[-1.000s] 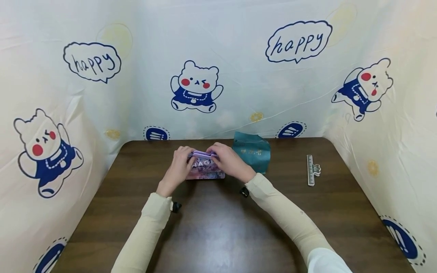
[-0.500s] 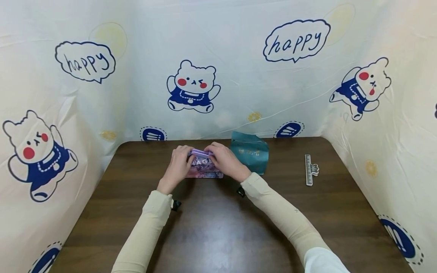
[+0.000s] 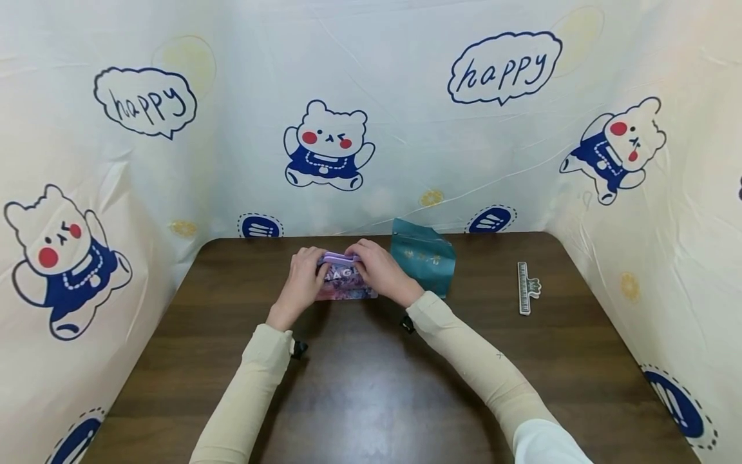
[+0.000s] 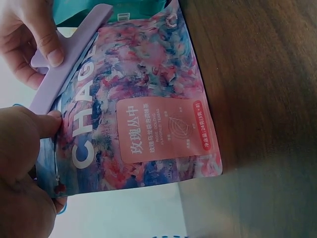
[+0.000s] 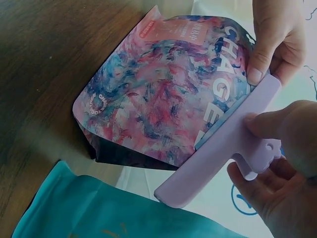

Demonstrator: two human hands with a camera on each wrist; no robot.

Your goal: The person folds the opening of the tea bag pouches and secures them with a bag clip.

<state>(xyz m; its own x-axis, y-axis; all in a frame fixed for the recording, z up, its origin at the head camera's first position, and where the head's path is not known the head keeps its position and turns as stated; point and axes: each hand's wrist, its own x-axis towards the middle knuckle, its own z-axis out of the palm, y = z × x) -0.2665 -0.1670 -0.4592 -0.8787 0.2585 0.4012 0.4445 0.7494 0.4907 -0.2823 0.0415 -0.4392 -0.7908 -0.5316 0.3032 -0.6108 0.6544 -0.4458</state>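
A pink and blue floral tea pouch (image 3: 346, 289) stands on the table, with large white lettering and a pink label (image 4: 163, 130) on its front. A lilac bag clip (image 5: 218, 144) lies across the pouch's top edge. My left hand (image 3: 299, 276) pinches the top of the pouch at its left corner, thumb in front, by one end of the clip. With thumb and fingers, my right hand (image 3: 384, 274) grips the clip's handle, as the right wrist view shows. Part of the clip is hidden behind the fingers in the head view.
A teal pouch (image 3: 423, 258) stands just right of the right hand, close to the clip's other end. Farther right lies a ruler-like clip (image 3: 526, 289) on the brown table (image 3: 359, 386). A printed curtain (image 3: 406, 148) hangs around the table's back and sides.
The head view has shifted slightly. Both hands keep nearly the same hold on the floral pouch and the lilac clip, with little visible movement.
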